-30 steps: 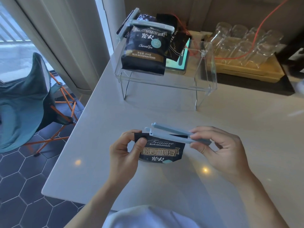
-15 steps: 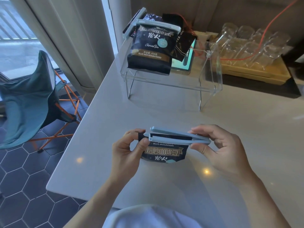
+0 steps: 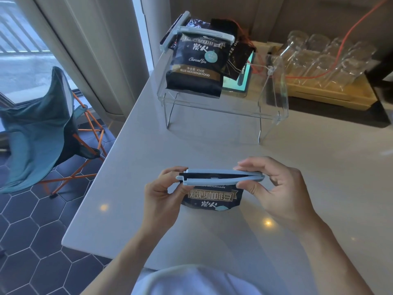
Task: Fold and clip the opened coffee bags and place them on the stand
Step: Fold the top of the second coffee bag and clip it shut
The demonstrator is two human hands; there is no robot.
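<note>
Sealing clip (image 3: 221, 177), gaping a second ago, now nearly shut over the folded top of the coffee bag (image 3: 212, 196), pinched at opposite ends by left hand (image 3: 163, 194) and right hand (image 3: 274, 188), well short of the stand (image 3: 274, 116); placement likely follows.

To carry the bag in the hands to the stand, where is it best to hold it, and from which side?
Probably by the blue clip across the folded top of the bag. It is a long, stiff bar lying level, so a grip from above near its middle should let the soft bag hang evenly. The right hand already pinches its right end.
</note>
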